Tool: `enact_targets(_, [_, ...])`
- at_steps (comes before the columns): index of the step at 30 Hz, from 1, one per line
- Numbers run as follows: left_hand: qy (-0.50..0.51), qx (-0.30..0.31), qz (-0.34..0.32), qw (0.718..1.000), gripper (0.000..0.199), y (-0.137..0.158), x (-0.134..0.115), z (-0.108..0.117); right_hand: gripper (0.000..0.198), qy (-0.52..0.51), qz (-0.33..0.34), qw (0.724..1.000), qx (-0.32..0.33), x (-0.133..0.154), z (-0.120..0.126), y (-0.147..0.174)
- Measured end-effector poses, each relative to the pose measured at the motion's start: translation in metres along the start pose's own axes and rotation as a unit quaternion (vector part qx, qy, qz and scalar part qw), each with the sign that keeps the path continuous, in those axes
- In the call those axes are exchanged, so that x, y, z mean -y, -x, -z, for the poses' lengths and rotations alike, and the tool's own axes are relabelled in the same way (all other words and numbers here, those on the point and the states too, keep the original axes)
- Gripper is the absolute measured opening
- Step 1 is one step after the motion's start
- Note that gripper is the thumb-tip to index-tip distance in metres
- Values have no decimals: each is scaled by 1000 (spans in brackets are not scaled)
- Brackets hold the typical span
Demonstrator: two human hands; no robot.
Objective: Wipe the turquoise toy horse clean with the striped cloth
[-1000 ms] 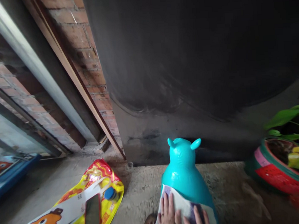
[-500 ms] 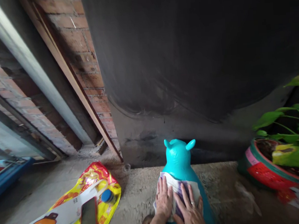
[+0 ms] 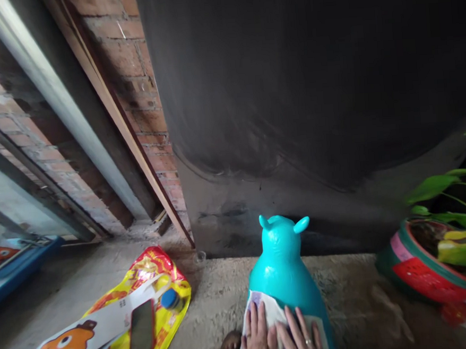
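A turquoise inflatable animal toy (image 3: 282, 277) with two small ears stands on the floor in front of me, its head toward the black board. Over its back lies a white and purple cloth (image 3: 272, 308). My left hand (image 3: 258, 337) rests flat on the cloth with its fingers stretched out. Beside it, my right hand (image 3: 302, 337), with a ring on one finger, also presses flat on the cloth, fingers spread. The lower parts of both hands are cut off by the bottom edge of the view.
To the left, a yellow and red plastic bag (image 3: 174, 311) carries a phone (image 3: 142, 329), a blue-capped bottle (image 3: 170, 299) and a card with an orange cartoon (image 3: 64, 348). A potted plant (image 3: 423, 275) stands right. Behind the toy is a black board (image 3: 292, 112).
Both hands have slid toward me along the toy's back, taking the cloth with them. More of the turquoise surface below the head shows. The camera view has shifted slightly left.
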State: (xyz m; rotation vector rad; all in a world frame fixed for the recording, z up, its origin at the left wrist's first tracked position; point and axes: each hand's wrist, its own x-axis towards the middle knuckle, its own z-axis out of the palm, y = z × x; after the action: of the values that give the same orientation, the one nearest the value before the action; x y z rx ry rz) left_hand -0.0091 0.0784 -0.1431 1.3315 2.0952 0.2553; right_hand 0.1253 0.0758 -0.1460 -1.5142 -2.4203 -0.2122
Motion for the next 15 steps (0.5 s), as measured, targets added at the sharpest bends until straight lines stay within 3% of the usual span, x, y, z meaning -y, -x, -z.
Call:
enact_targets(4, [89, -5, -51, 995, 63, -41, -4, 18, 51, -63, 17, 995, 69, -11, -5, -48])
enact_targets(8, [141, -18, -58, 988, 64, -77, -11, 25, 52, -89, 6, 991, 96, -17, -4, -80])
enact_targets(11, [147, -18, -47, 988, 63, -80, -17, 28, 54, -91, 11, 992, 92, -19, 1, -86])
enact_targets(15, [143, -23, -30, 989, 62, -55, -18, 28, 58, -63, 30, 997, 44, -19, 5, -68])
